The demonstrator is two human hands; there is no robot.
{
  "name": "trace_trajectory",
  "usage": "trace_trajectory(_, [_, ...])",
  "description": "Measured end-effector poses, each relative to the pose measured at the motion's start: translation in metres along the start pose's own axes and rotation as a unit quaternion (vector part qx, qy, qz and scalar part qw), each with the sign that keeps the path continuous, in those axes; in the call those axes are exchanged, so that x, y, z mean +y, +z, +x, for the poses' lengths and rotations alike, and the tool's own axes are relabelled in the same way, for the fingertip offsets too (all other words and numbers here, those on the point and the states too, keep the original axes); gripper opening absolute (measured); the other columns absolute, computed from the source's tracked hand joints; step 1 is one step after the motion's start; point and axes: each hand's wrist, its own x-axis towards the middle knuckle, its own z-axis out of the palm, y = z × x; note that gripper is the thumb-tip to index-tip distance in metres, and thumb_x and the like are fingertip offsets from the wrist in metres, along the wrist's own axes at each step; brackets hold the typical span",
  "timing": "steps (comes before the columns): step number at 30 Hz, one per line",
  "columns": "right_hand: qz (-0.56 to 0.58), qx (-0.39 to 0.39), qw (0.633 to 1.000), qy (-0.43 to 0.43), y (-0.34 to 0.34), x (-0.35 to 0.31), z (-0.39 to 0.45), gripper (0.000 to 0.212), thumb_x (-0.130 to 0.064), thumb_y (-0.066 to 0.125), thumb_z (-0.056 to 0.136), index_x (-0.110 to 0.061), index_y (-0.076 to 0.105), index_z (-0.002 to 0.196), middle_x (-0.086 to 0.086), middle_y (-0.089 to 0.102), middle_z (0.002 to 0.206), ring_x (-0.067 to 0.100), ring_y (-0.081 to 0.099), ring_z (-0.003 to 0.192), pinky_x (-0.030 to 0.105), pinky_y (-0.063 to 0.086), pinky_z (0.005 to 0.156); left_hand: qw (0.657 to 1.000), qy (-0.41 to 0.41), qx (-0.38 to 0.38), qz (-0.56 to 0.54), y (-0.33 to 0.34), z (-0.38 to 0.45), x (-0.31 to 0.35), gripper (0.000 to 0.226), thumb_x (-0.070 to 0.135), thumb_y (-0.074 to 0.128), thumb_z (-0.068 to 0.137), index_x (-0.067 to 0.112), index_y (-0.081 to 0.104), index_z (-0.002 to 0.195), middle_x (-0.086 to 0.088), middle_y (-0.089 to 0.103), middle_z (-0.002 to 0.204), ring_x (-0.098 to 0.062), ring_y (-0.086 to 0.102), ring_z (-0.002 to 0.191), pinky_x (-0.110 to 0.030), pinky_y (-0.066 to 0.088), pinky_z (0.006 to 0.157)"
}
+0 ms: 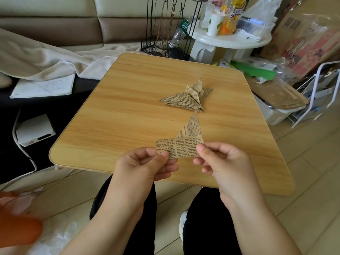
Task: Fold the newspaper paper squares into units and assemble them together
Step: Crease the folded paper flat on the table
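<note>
A partly folded newspaper-print paper unit (185,140) hangs above the near edge of the wooden table (128,111), one pointed flap sticking up. My left hand (147,164) pinches its lower left edge between thumb and fingers. My right hand (224,162) pinches its lower right corner. Farther back on the table lies a cluster of folded newspaper units (187,97), joined into a pointed shape, touched by neither hand.
A black wire rack (165,28) and a white round side table (230,41) with cups and a snack bag stand behind the table. A beige blanket (46,59) lies left. Boxes, plastic bags and a white frame (316,89) crowd the right. My knees are under the table's front.
</note>
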Motion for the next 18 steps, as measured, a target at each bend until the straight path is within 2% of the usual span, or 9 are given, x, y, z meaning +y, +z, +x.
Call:
trace_trajectory(3, [-0.069,0.001,0.997,0.034,0.002,0.022,0.017,0.004,-0.006,0.071,0.083,-0.007,0.068,0.084,0.001,0.07,0.063,0.008,0.067,0.054,0.015,0.045,0.045,0.992,-0.013,0.032,0.118,-0.009,0.018,-0.017,0.006,0.002,0.062,0.087,0.0,0.06,0.092,-0.012,0.072,0.068,-0.021,0.072,0.064,-0.028,0.058,0.06])
trace_trajectory(5, [-0.088,0.004,0.995,0.051,0.003,0.034,0.027,0.004,-0.005,0.07,0.084,-0.007,0.067,0.084,0.003,0.07,0.064,0.008,0.067,0.054,0.016,0.045,0.045,0.968,0.042,0.051,0.243,-0.018,0.027,-0.028,0.009,0.005,0.063,0.087,0.011,0.061,0.094,-0.004,0.071,0.065,-0.015,0.07,0.063,-0.03,0.057,0.068])
trace_trajectory(7, [-0.1,0.009,0.993,0.056,0.004,0.042,0.036,0.008,-0.004,0.07,0.085,-0.01,0.066,0.08,0.001,0.069,0.061,0.009,0.066,0.053,0.017,0.046,0.046,0.896,0.145,0.085,0.41,-0.024,0.032,-0.034,0.015,0.011,0.065,0.084,0.02,0.061,0.095,0.005,0.067,0.067,-0.01,0.065,0.066,-0.016,0.046,0.065])
trace_trajectory(8, [-0.107,0.011,0.993,0.054,0.005,0.044,0.039,0.01,-0.005,0.07,0.084,-0.011,0.065,0.079,0.001,0.069,0.059,0.01,0.067,0.053,0.018,0.047,0.047,0.856,0.211,0.091,0.463,-0.026,0.033,-0.035,0.015,0.013,0.065,0.082,0.021,0.063,0.096,0.009,0.065,0.073,-0.012,0.063,0.07,-0.014,0.041,0.062])
trace_trajectory(11, [-0.119,0.014,0.991,0.051,0.006,0.048,0.047,0.013,-0.005,0.071,0.084,-0.013,0.065,0.076,-0.001,0.069,0.058,0.011,0.068,0.054,0.019,0.047,0.048,0.774,0.329,0.037,0.539,-0.025,0.039,-0.047,0.018,0.028,0.055,0.077,0.019,0.07,0.081,0.006,0.064,0.082,-0.017,0.055,0.08,-0.029,0.04,0.07])
trace_trajectory(12, [-0.122,0.014,0.991,0.051,0.007,0.049,0.048,0.013,-0.006,0.071,0.084,-0.014,0.065,0.076,-0.001,0.069,0.057,0.012,0.068,0.054,0.019,0.047,0.048,0.765,0.333,0.026,0.551,-0.024,0.041,-0.053,0.02,0.032,0.053,0.075,0.023,0.07,0.077,0.009,0.064,0.082,-0.014,0.05,0.083,-0.032,0.037,0.072])
trace_trajectory(14, [-0.13,0.012,0.99,0.055,0.008,0.05,0.048,0.012,-0.007,0.072,0.083,-0.014,0.065,0.076,-0.001,0.069,0.057,0.012,0.069,0.055,0.02,0.048,0.05,0.768,0.311,0.03,0.559,-0.02,0.044,-0.059,0.012,0.034,0.06,0.072,0.03,0.071,0.074,0.014,0.062,0.082,-0.008,0.043,0.085,-0.033,0.026,0.076])
trace_trajectory(16, [-0.149,0.016,0.987,0.048,0.008,0.051,0.048,0.01,-0.009,0.072,0.083,-0.014,0.065,0.077,-0.001,0.069,0.058,0.012,0.069,0.056,0.021,0.049,0.05,0.777,0.283,0.053,0.559,-0.019,0.046,-0.061,0.005,0.029,0.068,0.068,0.033,0.071,0.071,0.015,0.06,0.083,-0.009,0.041,0.087,-0.026,0.013,0.078])
trace_trajectory(18, [-0.225,0.032,0.974,0.011,0.006,0.051,0.048,0.01,-0.016,0.074,0.081,-0.017,0.065,0.079,-0.002,0.069,0.063,0.011,0.068,0.055,0.022,0.048,0.053,0.786,0.241,0.071,0.565,-0.017,0.048,-0.06,0.011,0.026,0.077,0.069,0.035,0.071,0.071,0.016,0.059,0.086,-0.014,0.044,0.092,-0.022,0.009,0.075])
